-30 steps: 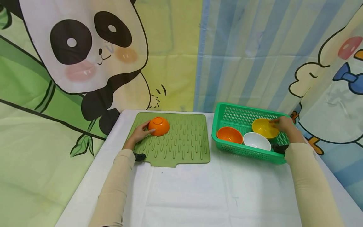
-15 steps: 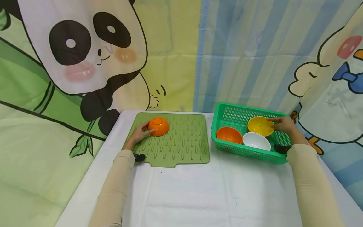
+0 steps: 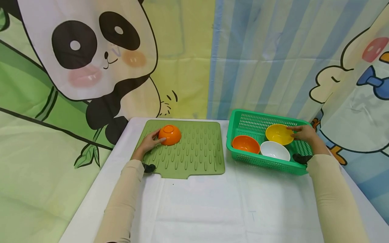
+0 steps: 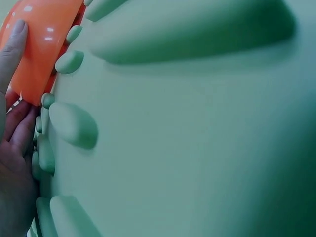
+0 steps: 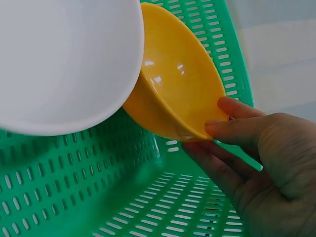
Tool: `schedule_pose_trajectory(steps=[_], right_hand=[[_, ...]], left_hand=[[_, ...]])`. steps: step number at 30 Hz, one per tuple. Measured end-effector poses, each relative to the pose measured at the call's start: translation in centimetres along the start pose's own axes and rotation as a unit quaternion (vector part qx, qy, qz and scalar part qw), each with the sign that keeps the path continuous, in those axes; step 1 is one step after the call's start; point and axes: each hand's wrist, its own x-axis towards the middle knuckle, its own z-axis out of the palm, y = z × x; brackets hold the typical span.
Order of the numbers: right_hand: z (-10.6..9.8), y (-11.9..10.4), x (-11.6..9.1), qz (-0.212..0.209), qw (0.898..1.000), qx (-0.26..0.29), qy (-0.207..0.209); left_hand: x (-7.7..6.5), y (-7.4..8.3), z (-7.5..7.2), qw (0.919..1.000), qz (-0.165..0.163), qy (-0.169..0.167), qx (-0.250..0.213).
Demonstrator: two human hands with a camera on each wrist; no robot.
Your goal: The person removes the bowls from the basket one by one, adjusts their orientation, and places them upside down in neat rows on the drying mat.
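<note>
An orange bowl (image 3: 171,135) lies upside down on the green ridged mat (image 3: 197,148). My left hand (image 3: 149,141) grips its left side, with the thumb over the outer wall and other fingers low by the rim, as the left wrist view shows. In the green basket (image 3: 267,163) at the right, my right hand (image 3: 305,133) pinches the rim of a yellow bowl (image 3: 279,134), which faces up. In the right wrist view the thumb and a finger (image 5: 239,107) are at the rim and other fingers reach underneath. The yellow bowl sits right behind a white bowl (image 3: 275,151).
A second orange bowl (image 3: 245,144) stands at the left inside the basket, beside the white one. Both mat and basket rest on a white-covered table (image 3: 206,206). A printed curtain (image 3: 188,60) hangs right behind them.
The yellow bowl has shifted slightly left and back inside the basket, with my right hand still at its rim. My left hand and its orange bowl have stayed put.
</note>
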Motion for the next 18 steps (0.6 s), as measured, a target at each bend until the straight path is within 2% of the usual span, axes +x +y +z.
schedule_pose_trajectory(steps=[7,12,15,18], right_hand=[[-0.6,-1.1,-0.3,-0.011,0.999,-0.024,0.021],[-1.2,-3.3,-0.6,-0.008,1.000,0.011,0.014],[-1.4,-5.1,-1.0,-0.012,0.999,0.045,0.003],[-1.5,-6.8,-1.4,-0.022,0.998,0.055,-0.010]], left_hand=[[0.2,0.2,-0.1,0.9992,0.000,-0.008,0.038],[0.4,0.6,-0.5,0.9968,0.012,-0.012,0.078],[0.3,1.5,-0.8,0.9960,0.012,-0.007,0.089],[0.1,3.1,-0.7,0.9939,0.037,0.016,0.102]])
